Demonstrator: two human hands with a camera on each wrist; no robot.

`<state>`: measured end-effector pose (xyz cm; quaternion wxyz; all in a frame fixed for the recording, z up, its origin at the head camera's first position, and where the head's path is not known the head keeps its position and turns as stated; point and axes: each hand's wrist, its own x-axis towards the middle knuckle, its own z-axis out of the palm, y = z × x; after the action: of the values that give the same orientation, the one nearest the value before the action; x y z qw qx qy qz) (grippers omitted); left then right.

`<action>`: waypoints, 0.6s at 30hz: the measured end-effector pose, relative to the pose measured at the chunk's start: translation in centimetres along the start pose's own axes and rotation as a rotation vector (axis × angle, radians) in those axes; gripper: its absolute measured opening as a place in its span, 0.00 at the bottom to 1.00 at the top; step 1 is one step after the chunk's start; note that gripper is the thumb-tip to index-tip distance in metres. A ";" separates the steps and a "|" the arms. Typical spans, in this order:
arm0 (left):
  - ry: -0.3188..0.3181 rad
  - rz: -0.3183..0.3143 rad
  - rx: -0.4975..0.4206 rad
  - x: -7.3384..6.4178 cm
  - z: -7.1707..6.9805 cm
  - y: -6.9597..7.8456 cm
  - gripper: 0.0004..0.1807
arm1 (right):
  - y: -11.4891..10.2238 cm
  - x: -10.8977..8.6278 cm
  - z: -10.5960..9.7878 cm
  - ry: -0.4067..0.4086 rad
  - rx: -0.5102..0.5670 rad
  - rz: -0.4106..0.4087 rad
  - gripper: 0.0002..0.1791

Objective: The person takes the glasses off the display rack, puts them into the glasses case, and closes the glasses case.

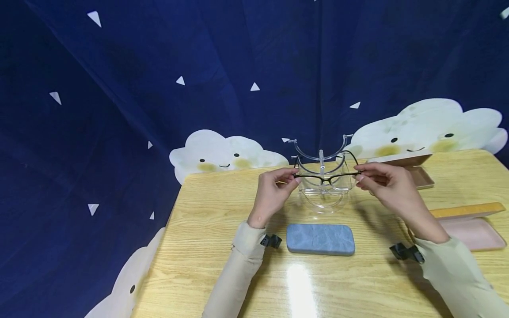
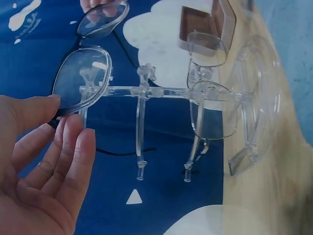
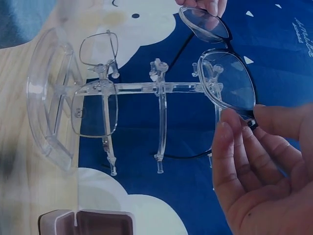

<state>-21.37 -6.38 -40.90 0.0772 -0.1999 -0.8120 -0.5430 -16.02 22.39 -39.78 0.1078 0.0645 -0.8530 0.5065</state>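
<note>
Black-framed eyeglasses (image 1: 326, 179) are held level by both hands, one at each hinge corner, with the temples pointing away toward the stand. My left hand (image 1: 274, 192) pinches the left corner between thumb and fingers; my right hand (image 1: 391, 187) pinches the right one. Just behind the lenses rises a clear acrylic display stand (image 1: 321, 157) with several curved arms on a central post. A thin wire-framed pair of glasses (image 2: 215, 110) sits on the stand's lowest arm, below the black pair in the left wrist view. The black temples (image 3: 186, 155) reach the region of the middle arm.
On the wooden table (image 1: 214, 212), a closed blue marbled glasses case (image 1: 320, 239) lies in front of the stand. To the right are an open case with pink lining (image 1: 475, 233) and an open brown case (image 1: 419, 176). A dark blue curtain (image 1: 222, 53) with clouds hangs behind.
</note>
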 end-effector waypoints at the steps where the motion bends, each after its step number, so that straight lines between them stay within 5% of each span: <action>1: 0.000 0.000 -0.001 0.0 -0.1 0.1 0.12 | -0.1 0.0 0.0 0.000 -0.004 0.000 0.16; 18: 0.000 0.036 0.005 -0.7 -1.0 2.2 0.11 | -2.0 -1.1 -0.8 0.016 -0.006 -0.021 0.14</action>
<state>-19.91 -6.80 -38.89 0.0874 -0.2143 -0.8096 -0.5394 -14.39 22.17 -37.98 0.1201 0.0689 -0.8528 0.5035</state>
